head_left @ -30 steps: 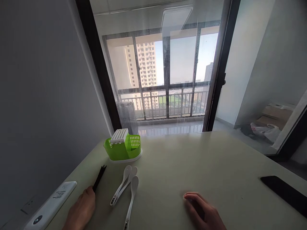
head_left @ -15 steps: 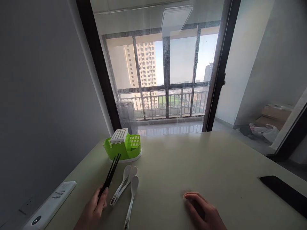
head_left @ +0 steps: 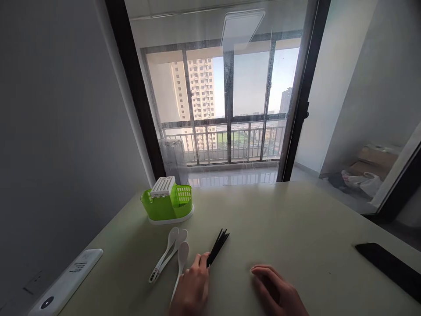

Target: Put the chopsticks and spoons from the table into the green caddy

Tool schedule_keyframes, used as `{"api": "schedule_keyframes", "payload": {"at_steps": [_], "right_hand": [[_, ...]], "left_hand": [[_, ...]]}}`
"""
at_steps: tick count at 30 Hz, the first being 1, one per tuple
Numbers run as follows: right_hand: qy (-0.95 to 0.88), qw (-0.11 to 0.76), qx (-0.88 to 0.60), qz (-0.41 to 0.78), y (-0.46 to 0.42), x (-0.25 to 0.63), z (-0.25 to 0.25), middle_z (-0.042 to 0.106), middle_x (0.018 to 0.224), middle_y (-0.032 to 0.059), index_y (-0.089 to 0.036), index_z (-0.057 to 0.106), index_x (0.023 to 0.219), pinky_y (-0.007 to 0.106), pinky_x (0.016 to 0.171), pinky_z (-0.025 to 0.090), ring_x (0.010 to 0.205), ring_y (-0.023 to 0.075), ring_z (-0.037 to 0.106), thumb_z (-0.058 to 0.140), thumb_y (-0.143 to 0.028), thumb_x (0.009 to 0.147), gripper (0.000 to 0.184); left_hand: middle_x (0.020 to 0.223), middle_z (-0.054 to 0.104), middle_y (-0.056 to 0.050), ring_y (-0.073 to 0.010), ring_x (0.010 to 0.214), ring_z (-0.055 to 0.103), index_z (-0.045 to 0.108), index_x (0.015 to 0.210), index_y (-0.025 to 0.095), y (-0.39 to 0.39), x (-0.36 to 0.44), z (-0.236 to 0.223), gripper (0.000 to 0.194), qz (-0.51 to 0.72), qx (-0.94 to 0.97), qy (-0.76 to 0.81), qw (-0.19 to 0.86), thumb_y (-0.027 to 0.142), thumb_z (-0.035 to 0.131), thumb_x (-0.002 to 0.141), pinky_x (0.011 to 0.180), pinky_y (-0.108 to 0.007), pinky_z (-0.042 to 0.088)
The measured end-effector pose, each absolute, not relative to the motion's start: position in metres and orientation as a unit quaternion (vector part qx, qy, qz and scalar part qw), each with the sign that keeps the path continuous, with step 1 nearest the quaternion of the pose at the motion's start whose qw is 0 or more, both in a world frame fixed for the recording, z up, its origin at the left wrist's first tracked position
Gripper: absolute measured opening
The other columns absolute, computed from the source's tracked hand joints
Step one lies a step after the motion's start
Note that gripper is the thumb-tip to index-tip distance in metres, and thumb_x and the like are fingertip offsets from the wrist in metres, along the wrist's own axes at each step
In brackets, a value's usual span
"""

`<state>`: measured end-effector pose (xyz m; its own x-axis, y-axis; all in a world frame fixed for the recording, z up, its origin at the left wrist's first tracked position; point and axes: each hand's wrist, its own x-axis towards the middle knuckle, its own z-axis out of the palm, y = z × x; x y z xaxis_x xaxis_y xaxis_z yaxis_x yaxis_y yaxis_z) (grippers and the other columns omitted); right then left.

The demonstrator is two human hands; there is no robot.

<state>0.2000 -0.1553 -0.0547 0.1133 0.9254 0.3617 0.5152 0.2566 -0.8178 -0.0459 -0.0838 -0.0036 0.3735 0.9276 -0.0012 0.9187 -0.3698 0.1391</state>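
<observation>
My left hand (head_left: 194, 283) is closed around a bundle of several black chopsticks (head_left: 219, 246), which point away from me over the table. Its wrist side covers part of the handle of one white spoon (head_left: 183, 256). Left of that, two more white spoons (head_left: 169, 252) lie partly crossed, bowls pointing away. My right hand (head_left: 278, 287) rests on the tabletop at the lower right with loosely curled fingers and a gap by the thumb, holding nothing. Beyond the spoons stands a green utensil holder (head_left: 166, 206) with a white slotted top and a white base.
The pale table (head_left: 256, 219) reaches to a large window. A long white object (head_left: 67, 281) with a dark round spot lies at the left edge. At the right edge is a flat black object (head_left: 390, 265). Boxes and bags (head_left: 365, 180) sit on the floor at right.
My left hand has moved right with chopsticks, passing from left of the spoons to their right. The chopsticks now sit lower and away from the green holder. My right hand has barely moved.
</observation>
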Motion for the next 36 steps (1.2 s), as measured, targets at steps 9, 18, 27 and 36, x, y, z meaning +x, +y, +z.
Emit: {"api": "schedule_keyframes", "payload": {"at_steps": [9, 18, 27, 36], "right_hand": [[-0.63, 0.477, -0.573, 0.218, -0.156, 0.199, -0.053, 0.075, 0.107, 0.0074, -0.025, 0.073, 0.098, 0.025, 0.082, 0.06, 0.094, 0.0208, 0.074, 0.053, -0.048, 0.095, 0.03], [-0.62, 0.497, -0.565, 0.223, -0.155, 0.197, -0.057, 0.076, 0.104, 0.007, -0.025, 0.073, 0.096, 0.024, 0.08, 0.059, 0.091, 0.0203, 0.074, 0.054, -0.051, 0.094, 0.032], [-0.575, 0.543, -0.574, 0.211, -0.153, 0.189, -0.072, 0.075, 0.103, 0.0072, -0.026, 0.072, 0.093, 0.025, 0.078, 0.057, 0.089, 0.0206, 0.072, 0.051, -0.059, 0.093, 0.039], [-0.572, 0.555, -0.57, 0.197, -0.151, 0.188, -0.076, 0.074, 0.101, 0.006, -0.026, 0.071, 0.092, 0.025, 0.078, 0.056, 0.089, 0.0208, 0.072, 0.05, -0.058, 0.093, 0.038]], "left_hand": [[0.121, 0.066, -0.019, -0.0243, 0.082, 0.072, 0.047, 0.15, 0.019, -0.081, -0.031, -0.02, 0.057, 0.041, 0.811, 0.583, 0.039, 0.017, 0.044, 0.093, 0.071, -0.031, 0.054], [0.118, 0.068, -0.02, -0.0284, 0.091, 0.072, 0.046, 0.149, 0.017, -0.077, -0.012, -0.025, 0.062, 0.032, 0.824, 0.565, 0.032, 0.023, 0.055, 0.088, 0.074, -0.033, 0.055], [0.106, 0.072, -0.019, -0.0281, 0.087, 0.073, 0.051, 0.145, 0.014, -0.074, 0.01, -0.016, 0.059, 0.007, 0.828, 0.56, 0.012, 0.018, 0.049, 0.087, 0.068, -0.034, 0.051], [0.105, 0.073, -0.016, -0.0331, 0.094, 0.072, 0.059, 0.136, 0.017, -0.082, 0.009, 0.01, 0.046, 0.002, 0.808, 0.588, 0.039, 0.024, 0.057, 0.091, 0.073, -0.039, 0.052]]}}
